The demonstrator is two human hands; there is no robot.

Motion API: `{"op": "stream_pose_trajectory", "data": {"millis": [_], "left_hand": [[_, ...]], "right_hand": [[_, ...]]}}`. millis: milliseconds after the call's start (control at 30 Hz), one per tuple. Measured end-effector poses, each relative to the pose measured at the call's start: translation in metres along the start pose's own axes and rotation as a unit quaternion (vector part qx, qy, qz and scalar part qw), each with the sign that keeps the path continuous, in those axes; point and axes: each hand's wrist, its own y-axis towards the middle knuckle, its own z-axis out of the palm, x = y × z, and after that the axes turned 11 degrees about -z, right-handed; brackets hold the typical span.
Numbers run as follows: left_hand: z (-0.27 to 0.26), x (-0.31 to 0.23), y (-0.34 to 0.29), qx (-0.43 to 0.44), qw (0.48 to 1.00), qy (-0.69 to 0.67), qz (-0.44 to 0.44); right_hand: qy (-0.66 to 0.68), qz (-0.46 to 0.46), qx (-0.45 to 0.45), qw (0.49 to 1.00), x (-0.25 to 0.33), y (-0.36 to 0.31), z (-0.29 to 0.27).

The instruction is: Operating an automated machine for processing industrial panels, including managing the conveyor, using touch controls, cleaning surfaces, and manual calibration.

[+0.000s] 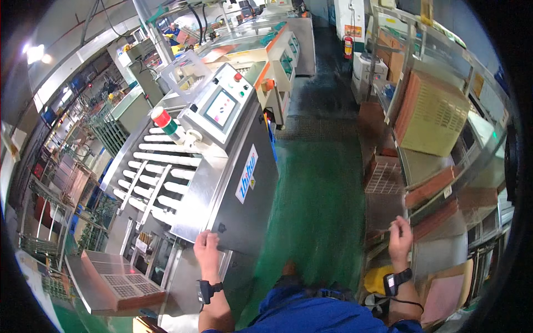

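Note:
My left hand point(207, 250) is raised beside the near corner of the grey metal conveyor machine point(222, 191), its fingers loosely curled with nothing visible in them. I cannot tell whether it touches the machine's edge. On the right, my right hand point(400, 240) is held up in front of a metal rack, fingers bent inward and no object visible in them. Dark bands with small devices sit on both wrists. White rollers point(166, 160) line the machine top. Copper-coloured panels point(119, 277) lie stacked on a tray at the lower left.
A tilted control panel point(222, 108) and a red-green signal lamp point(162, 117) stand on the machine. The right rack holds a stack of yellowish panels point(433, 114) and copper-coloured panels point(432, 187). A green floor aisle point(316, 205) runs ahead, with a fire extinguisher point(348, 47) far off.

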Motion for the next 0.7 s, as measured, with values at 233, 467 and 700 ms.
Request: {"op": "stream_pose_trajectory", "data": {"millis": [233, 467, 700], "left_hand": [[0.002, -0.067, 0.073, -0.089, 0.992, 0.063, 0.057], [-0.004, -0.054, 0.111, -0.175, 0.867, 0.331, 0.329], [0.012, -0.074, 0.109, -0.221, 0.873, 0.317, 0.297]], "right_hand": [[-0.011, -0.054, 0.110, 0.992, 0.067, 0.067, 0.132], [0.056, -0.046, 0.242, 0.968, 0.100, 0.115, 0.271], [0.131, -0.062, 0.376, 0.915, 0.107, 0.159, 0.393]]}}
